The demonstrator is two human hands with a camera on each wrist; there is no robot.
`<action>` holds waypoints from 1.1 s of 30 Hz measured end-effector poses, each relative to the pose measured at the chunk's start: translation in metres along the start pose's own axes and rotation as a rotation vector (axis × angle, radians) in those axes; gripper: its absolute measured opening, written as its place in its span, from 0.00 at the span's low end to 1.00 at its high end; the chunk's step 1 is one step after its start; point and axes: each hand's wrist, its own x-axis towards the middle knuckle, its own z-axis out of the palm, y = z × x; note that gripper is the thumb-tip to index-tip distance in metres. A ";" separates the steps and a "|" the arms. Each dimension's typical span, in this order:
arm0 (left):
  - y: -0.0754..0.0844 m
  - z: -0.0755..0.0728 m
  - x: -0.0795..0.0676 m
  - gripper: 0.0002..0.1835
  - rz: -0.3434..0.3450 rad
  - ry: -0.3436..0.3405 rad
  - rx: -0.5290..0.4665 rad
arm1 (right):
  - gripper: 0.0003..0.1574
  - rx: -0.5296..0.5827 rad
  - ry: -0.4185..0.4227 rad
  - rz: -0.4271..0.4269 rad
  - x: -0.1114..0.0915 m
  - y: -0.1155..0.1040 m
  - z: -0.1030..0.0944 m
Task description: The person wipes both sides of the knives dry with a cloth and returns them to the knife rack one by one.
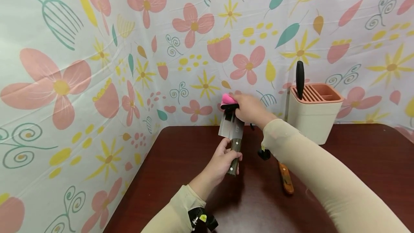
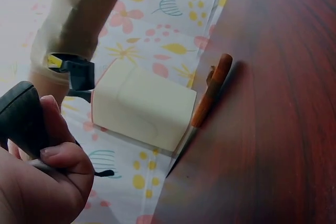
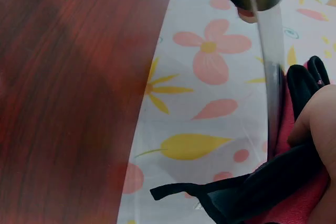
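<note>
My left hand (image 1: 221,163) grips the dark wooden handle (image 1: 235,159) of a cleaver and holds it above the table. Its wide metal blade (image 1: 232,130) points away from me. At the far end of the blade, my right hand (image 1: 251,110) pinches a pink cloth (image 1: 228,99) with black edging. In the right wrist view the blade (image 3: 274,72) is seen edge-on, against the reddish-pink cloth (image 3: 286,124), and a black strap (image 3: 178,188) hangs from the cloth. The blade's tip is hidden by cloth and fingers.
A cream knife holder (image 1: 310,121) with an orange slotted top stands at the back right, a black-handled knife (image 1: 300,80) in it. Another knife with an orange-brown wooden handle (image 1: 286,179) lies on the dark red table (image 1: 181,161). Flowered sheeting (image 1: 194,64) covers the walls behind and left.
</note>
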 end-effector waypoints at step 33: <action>-0.001 0.000 -0.001 0.16 -0.046 -0.020 -0.009 | 0.38 -0.053 0.000 -0.136 -0.061 -0.026 0.005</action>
